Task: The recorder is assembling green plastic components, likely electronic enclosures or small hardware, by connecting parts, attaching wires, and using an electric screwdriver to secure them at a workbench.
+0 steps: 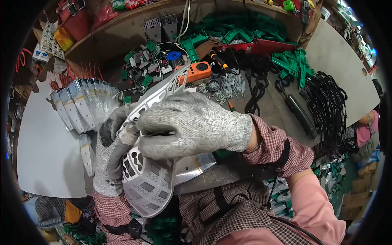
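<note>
A long, curving white cut-out panel [149,185], with grey rectangles and small round marks, lies at a slant in front of me. My left hand [112,153], in a grey knit glove with dark patches, is closed around its left edge, the thumb across its face. Over the panel's middle is my right hand [192,122], also gloved, with curled fingers and thumb drawn together near the left thumb. What its fingertips pinch, if anything, is hidden. Beneath the panel's right side lies a shiny, wrapped flat piece [196,165].
Wrapped white-and-silver strips [79,104] lie at left. Behind my hands are an orange box [198,71], a screwdriver [218,60], loose screws [230,85] and green plastic parts [294,65]. A black electric driver [300,116] and bundled black cables [326,102] lie at right.
</note>
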A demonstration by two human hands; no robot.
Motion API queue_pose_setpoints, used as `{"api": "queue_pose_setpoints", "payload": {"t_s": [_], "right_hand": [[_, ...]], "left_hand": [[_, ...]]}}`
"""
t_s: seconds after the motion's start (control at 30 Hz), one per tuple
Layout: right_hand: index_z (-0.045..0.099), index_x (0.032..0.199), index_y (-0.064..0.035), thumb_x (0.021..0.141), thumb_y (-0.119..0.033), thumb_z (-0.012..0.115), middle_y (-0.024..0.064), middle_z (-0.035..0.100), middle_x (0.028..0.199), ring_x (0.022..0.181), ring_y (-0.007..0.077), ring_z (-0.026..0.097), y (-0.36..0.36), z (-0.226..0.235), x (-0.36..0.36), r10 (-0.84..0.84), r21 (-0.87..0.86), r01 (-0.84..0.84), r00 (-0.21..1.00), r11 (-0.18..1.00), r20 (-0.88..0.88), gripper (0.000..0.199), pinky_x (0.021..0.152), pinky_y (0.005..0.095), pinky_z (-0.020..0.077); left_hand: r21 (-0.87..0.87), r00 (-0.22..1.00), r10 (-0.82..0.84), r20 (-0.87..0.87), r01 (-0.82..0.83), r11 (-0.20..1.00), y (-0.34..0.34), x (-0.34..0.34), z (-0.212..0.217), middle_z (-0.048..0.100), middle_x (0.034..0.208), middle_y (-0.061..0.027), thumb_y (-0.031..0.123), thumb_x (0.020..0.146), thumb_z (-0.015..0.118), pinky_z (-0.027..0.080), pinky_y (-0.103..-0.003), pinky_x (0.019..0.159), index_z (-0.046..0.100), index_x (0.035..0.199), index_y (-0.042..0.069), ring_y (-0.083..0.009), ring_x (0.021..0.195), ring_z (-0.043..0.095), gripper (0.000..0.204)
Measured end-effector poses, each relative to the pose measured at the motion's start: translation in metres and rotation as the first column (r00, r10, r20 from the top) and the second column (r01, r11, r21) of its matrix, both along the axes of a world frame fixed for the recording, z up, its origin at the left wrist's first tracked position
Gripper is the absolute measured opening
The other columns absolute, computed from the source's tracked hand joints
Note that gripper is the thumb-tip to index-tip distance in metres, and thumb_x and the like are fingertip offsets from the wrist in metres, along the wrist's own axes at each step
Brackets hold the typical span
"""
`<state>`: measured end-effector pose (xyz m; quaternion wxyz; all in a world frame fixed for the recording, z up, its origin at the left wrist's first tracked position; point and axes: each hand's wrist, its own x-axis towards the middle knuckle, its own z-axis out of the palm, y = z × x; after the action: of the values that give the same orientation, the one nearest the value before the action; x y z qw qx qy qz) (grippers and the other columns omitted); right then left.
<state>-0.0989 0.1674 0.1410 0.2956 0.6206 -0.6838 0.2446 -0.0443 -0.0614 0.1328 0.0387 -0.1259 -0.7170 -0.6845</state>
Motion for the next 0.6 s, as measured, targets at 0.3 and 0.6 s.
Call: {"api": "queue_pose_setpoints", "payload": {"t_s": [0.3, 0.6], "right_hand": [[0.073, 0.113, -0.0156, 0.082, -0.018, 0.074, 0.0109, 0.067, 0.116, 0.099, 0.0346, 0.068, 0.004, -0.019, -0.002, 0.072, -0.058, -0.060, 0.969, 0.997, 0.235, 0.031, 0.085, 0.0445, 0.0543], [0.064, 0.131, -0.0135, 0.083, -0.008, 0.072, 0.0130, 0.067, 0.116, 0.103, 0.0341, 0.068, 0.008, -0.036, -0.004, 0.086, -0.092, -0.057, 0.932, 0.994, 0.353, 0.049, 0.084, 0.0430, 0.0570]], "left_hand": [[0.173, 0.985, -0.035, 0.170, 0.006, 0.985, 0.006, -0.008, -0.018, 0.067, 0.122, -0.0124, 0.028, 0.090, 0.079, 0.050, -0.032, 0.101, 0.061, 0.129, -0.001, -0.0191, 0.112, 0.065, 0.052], [0.049, 0.997, -0.065, 0.032, 0.063, 0.997, 0.013, -0.016, -0.039, 0.066, 0.122, -0.0105, 0.028, 0.097, 0.072, 0.046, -0.034, 0.104, 0.060, 0.131, -0.002, -0.0187, 0.114, 0.062, 0.047]]}}
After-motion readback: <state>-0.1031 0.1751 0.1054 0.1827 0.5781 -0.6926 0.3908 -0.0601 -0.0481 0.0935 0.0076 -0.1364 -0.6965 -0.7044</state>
